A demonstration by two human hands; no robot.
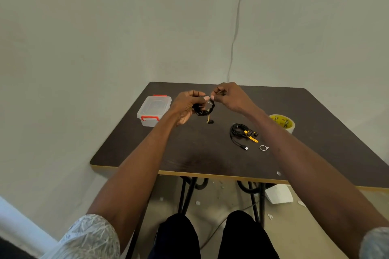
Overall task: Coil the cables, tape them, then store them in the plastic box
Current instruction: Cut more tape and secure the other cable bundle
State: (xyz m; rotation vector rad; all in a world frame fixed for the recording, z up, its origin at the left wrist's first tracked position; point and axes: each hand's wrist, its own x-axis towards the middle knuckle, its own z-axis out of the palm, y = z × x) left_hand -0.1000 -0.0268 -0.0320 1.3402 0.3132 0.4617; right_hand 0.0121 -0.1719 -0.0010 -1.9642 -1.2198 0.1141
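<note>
Above the dark table (210, 153), my left hand (187, 105) grips a small coil of black cable (205, 110) with a yellow-and-black end hanging below it. My right hand (228, 95) pinches something thin at the top of that coil, right beside my left thumb; it looks like a strip of tape, though I cannot tell for sure. A second black cable (242, 132), coiled with a yellow strap, lies on the table to the right. The clear plastic box (154, 109) with red latches stands shut at the back left. A roll of tape (283, 122) sits at the right.
A small white ring (263, 148) lies near the second cable. The wall stands close behind the table, with a thin wire running down it. Below the front edge are my knees, the table's metal legs and scraps on the floor.
</note>
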